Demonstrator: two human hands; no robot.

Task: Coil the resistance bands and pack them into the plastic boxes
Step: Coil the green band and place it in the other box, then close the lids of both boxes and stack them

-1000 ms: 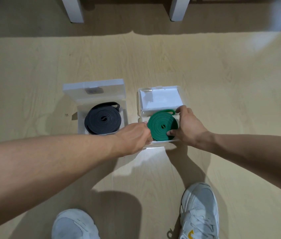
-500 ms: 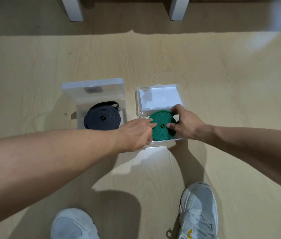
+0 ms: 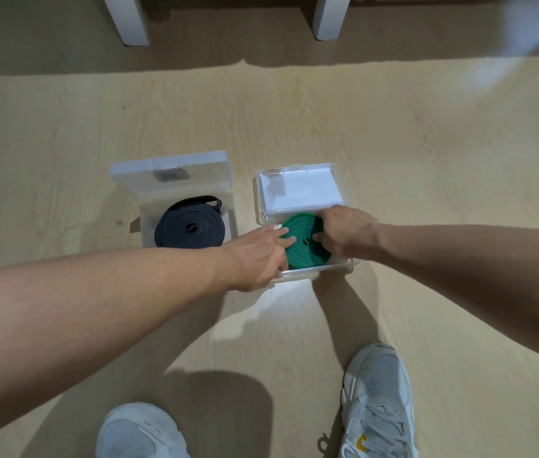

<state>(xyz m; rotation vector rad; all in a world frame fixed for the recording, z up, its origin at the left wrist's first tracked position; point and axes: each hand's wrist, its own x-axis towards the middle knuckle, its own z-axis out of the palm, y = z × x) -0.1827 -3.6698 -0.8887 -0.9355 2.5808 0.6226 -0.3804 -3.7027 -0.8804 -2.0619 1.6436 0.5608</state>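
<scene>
You are close to the end of the packing. The black band point(image 3: 189, 228) already lies coiled flat in the left plastic box point(image 3: 188, 206), whose lid stands open behind it; that one needs only closing. The green band point(image 3: 306, 239) is coiled too and sits inside the right plastic box point(image 3: 307, 226), with its lid point(image 3: 299, 190) folded back on the floor point(image 3: 426, 160) beyond it.

Your left hand point(image 3: 258, 256) reaches in from the near-left corner with its fingers stretched out, their tips pressing on the left part of the green coil. Your right hand point(image 3: 344, 231) covers the coil's right side, fingers bent down onto it; whether they pinch the outer turn or merely press it flat, the view does not settle, since the back of the hand hides the fingertips.

By my reading, what is left is small: seat the green coil fully so no turn springs up above the rim, lift both hands away, then shut the two lids. No other loose bands show on the floor, so these two appear to be the whole job.
</scene>
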